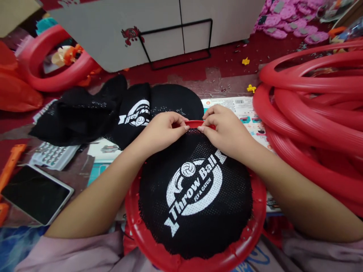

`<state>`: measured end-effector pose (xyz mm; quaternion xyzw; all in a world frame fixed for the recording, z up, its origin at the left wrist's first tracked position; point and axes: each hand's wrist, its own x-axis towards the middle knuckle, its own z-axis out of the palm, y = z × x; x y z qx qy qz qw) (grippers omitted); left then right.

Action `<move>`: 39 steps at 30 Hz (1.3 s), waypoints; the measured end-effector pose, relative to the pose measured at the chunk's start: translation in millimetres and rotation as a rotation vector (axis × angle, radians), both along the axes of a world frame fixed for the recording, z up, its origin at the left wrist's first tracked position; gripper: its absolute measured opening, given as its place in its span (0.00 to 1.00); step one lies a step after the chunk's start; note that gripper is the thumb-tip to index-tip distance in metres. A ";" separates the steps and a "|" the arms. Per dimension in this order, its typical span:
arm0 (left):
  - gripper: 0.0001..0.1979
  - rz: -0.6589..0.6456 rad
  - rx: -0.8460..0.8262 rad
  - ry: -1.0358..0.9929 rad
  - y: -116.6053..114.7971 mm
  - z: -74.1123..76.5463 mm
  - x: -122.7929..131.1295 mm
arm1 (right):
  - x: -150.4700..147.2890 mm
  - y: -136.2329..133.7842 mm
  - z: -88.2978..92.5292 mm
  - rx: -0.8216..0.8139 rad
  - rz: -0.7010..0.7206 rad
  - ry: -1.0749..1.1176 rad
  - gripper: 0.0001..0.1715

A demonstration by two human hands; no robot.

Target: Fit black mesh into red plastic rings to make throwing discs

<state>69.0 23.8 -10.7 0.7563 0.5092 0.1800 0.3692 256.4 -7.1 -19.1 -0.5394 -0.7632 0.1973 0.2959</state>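
Observation:
A round black mesh net (204,181) with a white "Throw Ball" print lies across a red plastic ring (133,219) in front of me. At the ring's far edge, my left hand (167,130) pinches the net's border between thumb and fingers. Just to its right, my right hand (218,126) pinches the same border with thumb and forefinger. A short strip of red rim shows between the two hands. Along the near side, the net's edge meets the ring's inner lip, which carries small pegs.
More black nets (176,100) lie behind my left hand. Red rings (312,124) are piled at right, with another red ring (31,64) at far left. A dark-screened phone or tablet (36,194) and a clear compartment box (56,155) sit at left. A white panel (164,37) stands behind.

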 end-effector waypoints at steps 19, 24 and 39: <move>0.07 -0.071 0.129 -0.042 -4.6 -3.5 -2.7 | 4.1 9.7 1.2 -0.127 -0.011 0.002 0.12; 0.07 -0.089 0.170 -0.007 -4.6 -2.2 -1.5 | 7.2 11.7 -0.8 -0.110 0.002 -0.027 0.12; 0.15 -0.260 0.414 0.054 -11.3 1.0 -7.6 | 25.8 11.5 11.3 -0.083 -0.116 0.074 0.08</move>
